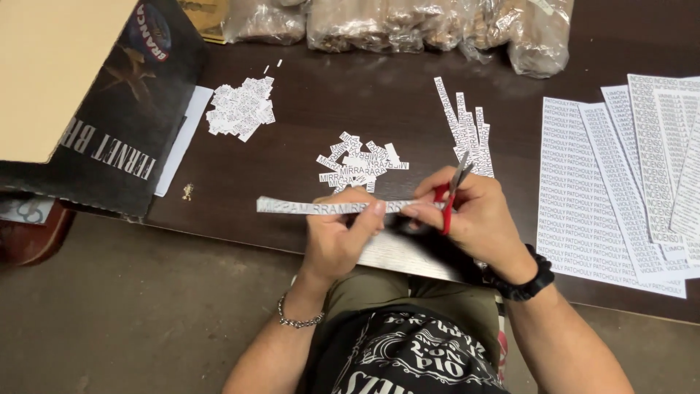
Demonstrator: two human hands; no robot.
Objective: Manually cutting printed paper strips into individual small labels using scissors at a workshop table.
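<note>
Paper strip (321, 207) printed with repeated words, held level just above the near edge of the dark table (350, 109). Left hand (337, 237) pinches it closed between thumb and fingertips near its right end; the long free end sticks out to the left. Right hand (474, 215) is closed round the red-handled scissors (450, 191), blades pointing up, fingertips also touching the strip's right end. Strip looks very light, thin, floppy, easy to tear or crease; best pinched flat close to the blades. Beyond: pile of cut labels (361, 168), second pile (240, 108) far left, uncut strips (463, 124), printed sheets (620, 190) at right, cardboard box (87, 95) at left, plastic bags (408, 25) at the back
</note>
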